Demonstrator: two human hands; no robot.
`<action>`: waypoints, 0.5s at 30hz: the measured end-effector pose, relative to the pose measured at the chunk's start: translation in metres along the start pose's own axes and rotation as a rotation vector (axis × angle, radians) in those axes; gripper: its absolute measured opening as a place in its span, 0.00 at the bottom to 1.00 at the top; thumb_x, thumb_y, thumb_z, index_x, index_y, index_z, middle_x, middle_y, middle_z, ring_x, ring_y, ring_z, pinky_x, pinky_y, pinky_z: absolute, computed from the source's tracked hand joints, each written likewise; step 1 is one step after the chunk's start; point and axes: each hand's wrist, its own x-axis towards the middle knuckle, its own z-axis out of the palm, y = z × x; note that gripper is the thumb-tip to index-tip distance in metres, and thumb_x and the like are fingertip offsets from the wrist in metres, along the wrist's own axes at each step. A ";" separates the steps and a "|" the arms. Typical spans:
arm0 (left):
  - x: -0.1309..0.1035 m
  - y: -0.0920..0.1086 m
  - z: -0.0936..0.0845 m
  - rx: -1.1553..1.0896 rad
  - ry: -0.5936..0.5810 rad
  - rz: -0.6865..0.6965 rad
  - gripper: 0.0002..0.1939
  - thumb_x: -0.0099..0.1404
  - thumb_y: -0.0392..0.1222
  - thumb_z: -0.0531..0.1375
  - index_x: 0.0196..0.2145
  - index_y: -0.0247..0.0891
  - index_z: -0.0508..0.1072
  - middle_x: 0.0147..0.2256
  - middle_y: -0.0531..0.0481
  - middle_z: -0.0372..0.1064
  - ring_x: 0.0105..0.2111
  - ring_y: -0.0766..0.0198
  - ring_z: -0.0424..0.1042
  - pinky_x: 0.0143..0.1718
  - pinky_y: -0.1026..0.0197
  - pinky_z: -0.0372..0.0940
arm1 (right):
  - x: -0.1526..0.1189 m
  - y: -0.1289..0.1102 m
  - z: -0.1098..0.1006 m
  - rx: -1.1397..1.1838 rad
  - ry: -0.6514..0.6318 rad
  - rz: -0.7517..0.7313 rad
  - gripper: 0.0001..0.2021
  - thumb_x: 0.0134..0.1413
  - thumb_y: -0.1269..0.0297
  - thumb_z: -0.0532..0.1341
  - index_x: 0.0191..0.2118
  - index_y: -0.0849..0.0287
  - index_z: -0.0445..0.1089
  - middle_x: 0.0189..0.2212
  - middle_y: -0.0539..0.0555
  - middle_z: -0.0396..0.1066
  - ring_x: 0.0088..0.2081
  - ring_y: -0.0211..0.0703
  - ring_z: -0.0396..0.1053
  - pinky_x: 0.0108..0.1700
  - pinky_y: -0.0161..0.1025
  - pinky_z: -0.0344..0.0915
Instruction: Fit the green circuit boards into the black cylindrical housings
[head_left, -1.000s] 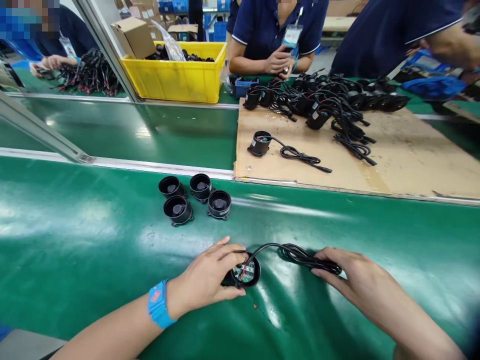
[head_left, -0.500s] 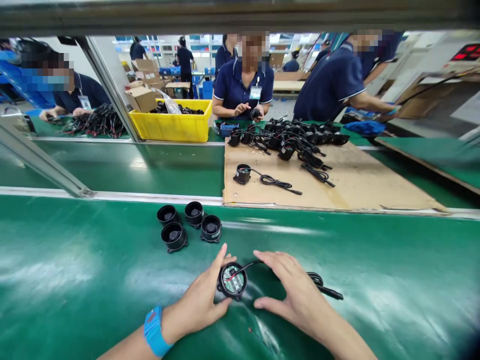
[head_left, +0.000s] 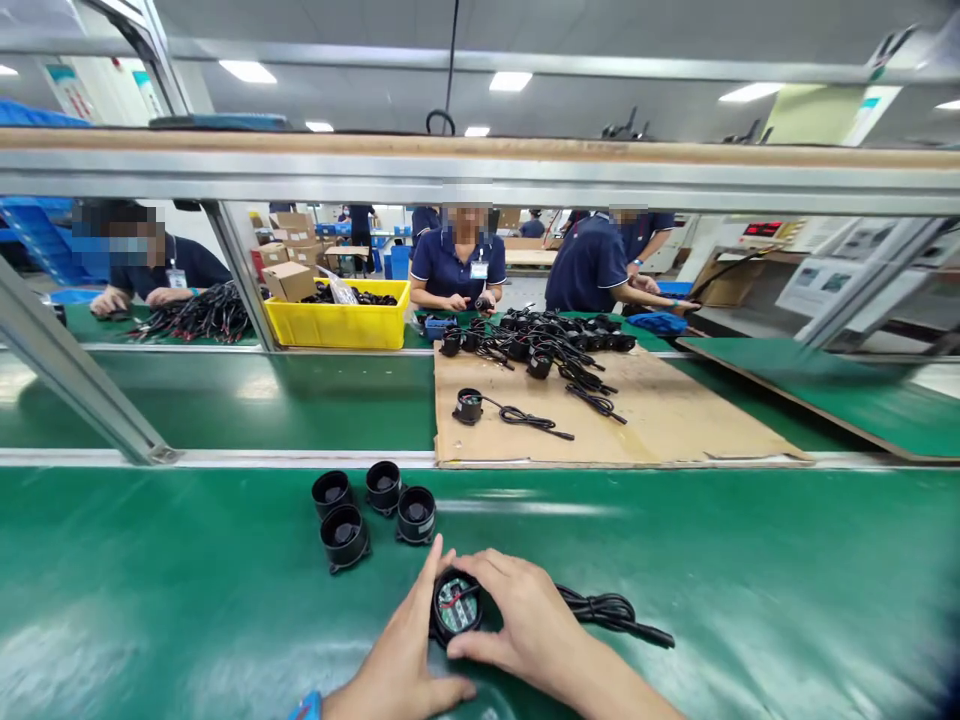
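Treat cup [head_left: 442, 629] at six o'clock on bench [head_left: 712, 560], held across by right hand [head_left: 529, 615] with left hand [head_left: 401, 645] spread wide alongside at nine, as probably light and stiff, gripping outside, clear of likely fragile board [head_left: 459, 611] and seemingly limp cable [head_left: 609, 607] toward three.

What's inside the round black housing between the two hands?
Inside the black housing are a green circuit board and a red wire. Anything beneath the board is covered, and the right hand hides part of the housing's right side.
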 end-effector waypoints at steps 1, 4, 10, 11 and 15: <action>0.001 -0.003 0.000 -0.010 0.005 0.001 0.78 0.45 0.32 0.76 0.73 0.55 0.23 0.74 0.42 0.44 0.72 0.43 0.50 0.73 0.38 0.49 | 0.001 0.000 -0.002 0.009 0.006 0.021 0.40 0.41 0.41 0.77 0.58 0.57 0.73 0.48 0.59 0.77 0.47 0.60 0.76 0.52 0.56 0.73; 0.003 -0.011 0.003 -0.054 0.037 0.021 0.80 0.44 0.40 0.79 0.73 0.51 0.23 0.74 0.37 0.42 0.73 0.40 0.48 0.73 0.37 0.48 | 0.003 0.005 -0.016 -0.013 0.072 0.080 0.34 0.41 0.42 0.77 0.52 0.55 0.76 0.43 0.57 0.78 0.44 0.59 0.77 0.48 0.54 0.74; 0.006 -0.013 0.008 -0.103 0.023 0.046 0.78 0.44 0.55 0.79 0.74 0.48 0.28 0.73 0.34 0.45 0.72 0.40 0.50 0.72 0.38 0.50 | 0.060 0.046 -0.070 -0.121 0.361 0.150 0.25 0.53 0.47 0.72 0.52 0.56 0.76 0.47 0.56 0.80 0.48 0.55 0.77 0.52 0.48 0.72; 0.007 -0.014 0.008 -0.094 0.008 0.043 0.77 0.44 0.56 0.79 0.75 0.47 0.30 0.73 0.34 0.45 0.72 0.39 0.51 0.71 0.38 0.51 | 0.077 0.056 -0.076 -0.136 0.386 0.161 0.24 0.54 0.48 0.71 0.52 0.56 0.76 0.48 0.56 0.79 0.49 0.54 0.77 0.53 0.48 0.72; 0.013 -0.015 0.009 -0.026 -0.056 -0.016 0.70 0.46 0.50 0.77 0.75 0.47 0.39 0.72 0.36 0.48 0.71 0.38 0.52 0.69 0.40 0.56 | 0.146 0.092 -0.081 -0.200 0.436 0.211 0.23 0.54 0.50 0.71 0.50 0.58 0.76 0.48 0.60 0.79 0.50 0.56 0.77 0.55 0.50 0.71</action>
